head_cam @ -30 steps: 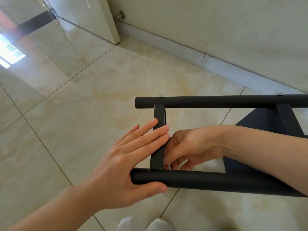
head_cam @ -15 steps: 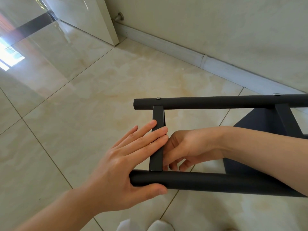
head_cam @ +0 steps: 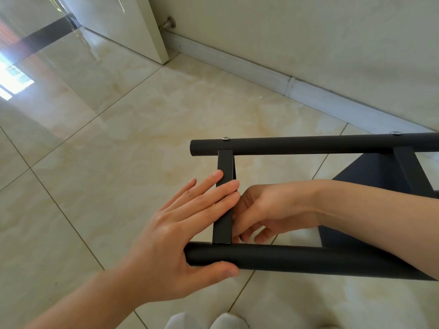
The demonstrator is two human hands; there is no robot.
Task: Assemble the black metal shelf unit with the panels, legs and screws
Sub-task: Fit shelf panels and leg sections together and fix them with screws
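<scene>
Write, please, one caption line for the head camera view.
Left hand steadies the near black round metal leg and flat black crossbar; right hand works behind the crossbar.

1. I see glossy beige tile floor (head_cam: 142, 129) w/ thin grout lines, window glare at far left.
2. White baseboard (head_cam: 237, 61) runs along cream wall (head_cam: 308, 39).
3. Door edge (head_cam: 133, 27) top left, metal doorstop (head_cam: 168, 23) just beside it.
4. White socks (head_cam: 202, 320) at bottom edge.
</scene>
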